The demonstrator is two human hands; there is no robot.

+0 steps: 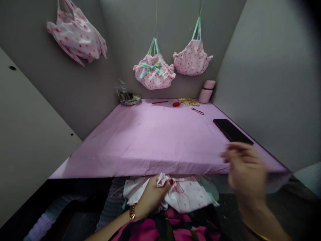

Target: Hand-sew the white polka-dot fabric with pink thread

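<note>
Near my lap, my left hand (155, 192) is closed on a bunched piece of white cloth with pink-red dots (189, 197), pinching a gathered fold between thumb and fingers. Loose loops of red sewing thread (178, 187) lie over the cloth by the thumb. A strand of it stretches right, along the table's front edge, toward my right hand (247, 170). That hand is raised over the right front of the table, smeared by motion, its fingertips pinched together at the thread's end. Whether a needle is between them is too blurred to see.
The table (150, 137) has a lilac cloth. A phone (232, 130) lies at right; thread snips (197, 110), a red spool (176, 104), a pencil-like stick (159, 102), a pink flask (207, 92) and a basket (130, 100) stand farther back. Dotted pouch-like cloth items (154, 75) hang above.
</note>
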